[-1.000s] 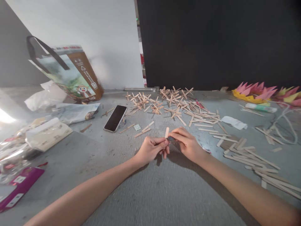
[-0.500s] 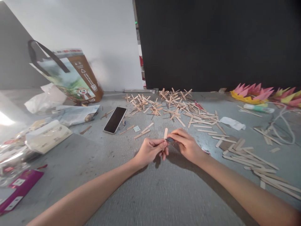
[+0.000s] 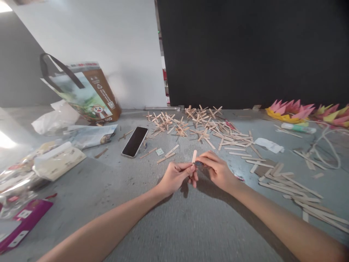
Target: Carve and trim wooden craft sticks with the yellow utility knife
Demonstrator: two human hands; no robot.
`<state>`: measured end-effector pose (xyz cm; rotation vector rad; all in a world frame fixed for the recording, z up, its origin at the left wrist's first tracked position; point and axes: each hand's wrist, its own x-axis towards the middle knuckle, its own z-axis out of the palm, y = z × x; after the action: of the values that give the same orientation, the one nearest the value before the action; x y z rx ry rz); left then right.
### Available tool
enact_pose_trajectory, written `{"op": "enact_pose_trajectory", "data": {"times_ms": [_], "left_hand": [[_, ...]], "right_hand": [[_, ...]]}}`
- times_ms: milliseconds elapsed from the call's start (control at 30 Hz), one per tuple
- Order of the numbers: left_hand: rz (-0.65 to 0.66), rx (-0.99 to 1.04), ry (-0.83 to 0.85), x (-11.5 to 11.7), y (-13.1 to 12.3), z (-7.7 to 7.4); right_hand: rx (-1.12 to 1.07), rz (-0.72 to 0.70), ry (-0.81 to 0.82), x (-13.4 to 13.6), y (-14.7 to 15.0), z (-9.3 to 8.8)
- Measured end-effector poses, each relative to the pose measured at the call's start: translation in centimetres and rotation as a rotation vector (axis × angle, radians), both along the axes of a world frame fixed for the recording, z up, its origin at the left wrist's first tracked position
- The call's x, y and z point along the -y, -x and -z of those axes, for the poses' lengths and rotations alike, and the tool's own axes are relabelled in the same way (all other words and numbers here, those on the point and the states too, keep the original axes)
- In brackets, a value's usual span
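Note:
My left hand (image 3: 176, 175) pinches a short wooden craft stick (image 3: 193, 156) that stands nearly upright above the grey table (image 3: 169, 225). My right hand (image 3: 216, 169) is closed in a pinch beside it, its fingertips on a small dark object (image 3: 198, 163) pressed against the stick's lower part. The two hands touch at the fingertips. A heap of sticks joined into crosses (image 3: 191, 122) lies beyond them, and loose plain sticks (image 3: 289, 182) are spread to the right.
A black phone (image 3: 135, 141) lies left of the heap. A printed tote bag (image 3: 85, 92) and plastic packets (image 3: 57, 160) sit at the left, a purple box (image 3: 23, 222) at the near left. Pink and yellow paper flowers (image 3: 294, 109), a glue tube (image 3: 297, 127) and a cord (image 3: 327, 149) are at the right.
Both hands stay together with the stick and the small dark object; only the head camera has shifted a little, so everything sits slightly lower and to the right.

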<state>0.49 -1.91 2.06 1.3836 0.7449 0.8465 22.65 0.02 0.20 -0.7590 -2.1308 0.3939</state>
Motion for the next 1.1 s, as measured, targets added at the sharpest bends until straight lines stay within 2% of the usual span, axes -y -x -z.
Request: {"op": "enact_pose_trajectory", "data": {"times_ms": [433, 600, 833, 1100], "left_hand": [[-0.047, -0.074, -0.024, 0.38, -0.31, 0.12], [-0.006, -0.027, -0.012, 0.18, -0.10, 0.15], [-0.031, 0.063, 0.014, 0.19, -0.24, -0.11], [-0.033, -0.015, -0.021, 0.13, -0.04, 0.05]], "right_hand": [[0.056, 0.010, -0.033, 0.15, 0.15, -0.06], [0.050, 0.017, -0.063, 0.10, 0.15, -0.04], [0.045, 0.027, -0.005, 0.33, 0.19, -0.31], [0.062, 0.029, -0.036, 0.10, 0.23, -0.27]]}}
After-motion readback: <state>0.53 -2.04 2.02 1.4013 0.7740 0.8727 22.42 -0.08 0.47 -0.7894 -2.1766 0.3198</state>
